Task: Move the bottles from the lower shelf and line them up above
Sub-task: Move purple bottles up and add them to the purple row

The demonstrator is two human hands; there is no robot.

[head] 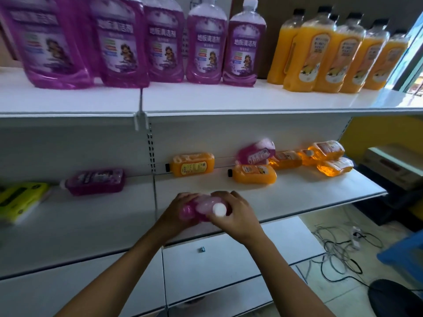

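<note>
purple bottle (pixel 198 208) at the front edge of the lower shelf (pixel 91 225), cap toward us, left hand (pixel 177 213) and right hand (pixel 235 216) both wrapped round it, so we judge the lift goes straight up to the purple row (pixel 160 42) above.

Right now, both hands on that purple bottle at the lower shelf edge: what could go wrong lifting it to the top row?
1. The left hand and right hand hold the purple bottle near its cap end, so the heavy body may swing or slip.
2. The purple row above stands close-packed; squeezing one in could topple a neighbour.
3. The pile of lying bottles looks loosely stacked and may roll off.
</note>
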